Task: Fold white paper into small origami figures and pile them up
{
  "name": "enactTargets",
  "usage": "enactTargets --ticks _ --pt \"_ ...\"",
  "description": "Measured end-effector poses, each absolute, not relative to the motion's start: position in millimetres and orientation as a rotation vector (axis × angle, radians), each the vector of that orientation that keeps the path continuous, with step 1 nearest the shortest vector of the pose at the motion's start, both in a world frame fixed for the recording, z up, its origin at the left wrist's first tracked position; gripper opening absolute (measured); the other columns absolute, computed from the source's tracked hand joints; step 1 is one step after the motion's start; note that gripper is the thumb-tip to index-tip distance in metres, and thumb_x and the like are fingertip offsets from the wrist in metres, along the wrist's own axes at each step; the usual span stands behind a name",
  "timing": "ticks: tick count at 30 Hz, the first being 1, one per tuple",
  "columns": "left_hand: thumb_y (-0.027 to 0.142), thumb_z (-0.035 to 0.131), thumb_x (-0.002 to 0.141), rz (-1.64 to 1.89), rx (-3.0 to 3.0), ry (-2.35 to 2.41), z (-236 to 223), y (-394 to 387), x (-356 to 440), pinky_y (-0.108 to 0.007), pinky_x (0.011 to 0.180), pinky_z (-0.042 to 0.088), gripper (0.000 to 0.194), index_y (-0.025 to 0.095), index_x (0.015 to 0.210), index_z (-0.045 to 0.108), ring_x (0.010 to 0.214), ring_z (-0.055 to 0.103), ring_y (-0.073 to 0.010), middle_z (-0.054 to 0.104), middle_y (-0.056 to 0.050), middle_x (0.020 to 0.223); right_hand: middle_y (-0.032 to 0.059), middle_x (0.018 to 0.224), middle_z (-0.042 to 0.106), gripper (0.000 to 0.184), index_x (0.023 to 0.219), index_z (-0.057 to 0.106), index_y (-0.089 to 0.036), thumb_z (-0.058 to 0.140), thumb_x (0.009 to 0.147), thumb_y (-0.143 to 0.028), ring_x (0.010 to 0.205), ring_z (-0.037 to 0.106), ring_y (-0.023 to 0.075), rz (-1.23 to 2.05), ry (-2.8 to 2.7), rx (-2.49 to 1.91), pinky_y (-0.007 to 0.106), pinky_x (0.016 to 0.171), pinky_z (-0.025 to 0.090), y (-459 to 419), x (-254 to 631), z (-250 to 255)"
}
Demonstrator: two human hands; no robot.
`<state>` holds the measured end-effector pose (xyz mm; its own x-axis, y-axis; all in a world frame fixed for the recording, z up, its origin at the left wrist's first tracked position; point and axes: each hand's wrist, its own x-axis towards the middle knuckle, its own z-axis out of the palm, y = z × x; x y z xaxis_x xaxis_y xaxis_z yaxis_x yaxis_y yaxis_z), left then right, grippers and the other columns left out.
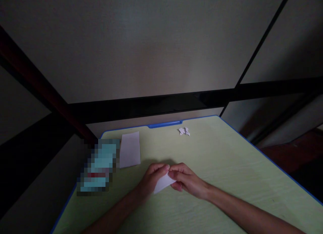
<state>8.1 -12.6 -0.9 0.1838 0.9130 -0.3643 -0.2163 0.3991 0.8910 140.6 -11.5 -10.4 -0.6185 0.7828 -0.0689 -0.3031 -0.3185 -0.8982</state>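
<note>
Left hand [152, 177]: lower middle of the frame, thumb and fingers on the held paper [161, 186].
Right hand [189, 181]: lower middle, just right of it, pinching the same paper.
Loose paper [130, 149]: flat, left of centre.
Pixelated item [103, 163]: lower left, beside the loose paper.
Paper scraps [186, 131]: just right of centre.
Table [239, 163]: pale green, blue-rimmed, across the lower half.

indoor room, kind unclear | panelled wall [151, 52] | blue-edged table [227, 153]
</note>
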Motion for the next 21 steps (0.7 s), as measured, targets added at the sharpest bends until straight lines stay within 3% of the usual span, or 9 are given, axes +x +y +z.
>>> enactTargets --ticks 12,21 --pt "0.037 0.072 0.037 0.912 0.578 0.990 2.2 -14.0 13.6 -0.019 0.041 0.023 0.036 0.014 0.051 0.049 0.037 0.038 -0.0053 0.046 0.007 0.037 -0.0079 0.039 0.027 0.036 0.041 0.037 -0.014 0.064 0.060 -0.028 0.039 0.021 0.0030 2.004 -0.962 -0.646 0.021 0.040 0.010 -15.2 139.2 -4.5" --pt "0.031 0.066 0.054 1.058 0.676 1.015 -0.4 -9.5 5.0 -0.020 0.048 0.032 0.022 0.016 0.064 0.055 0.054 0.049 -0.0111 0.054 0.002 0.057 -0.0072 0.039 0.030 0.037 0.044 0.038 -0.014 0.059 0.065 -0.037 0.039 0.023 0.0036 1.877 -1.036 -0.630 0.021 0.040 0.011 -14.3 136.5 -7.3"
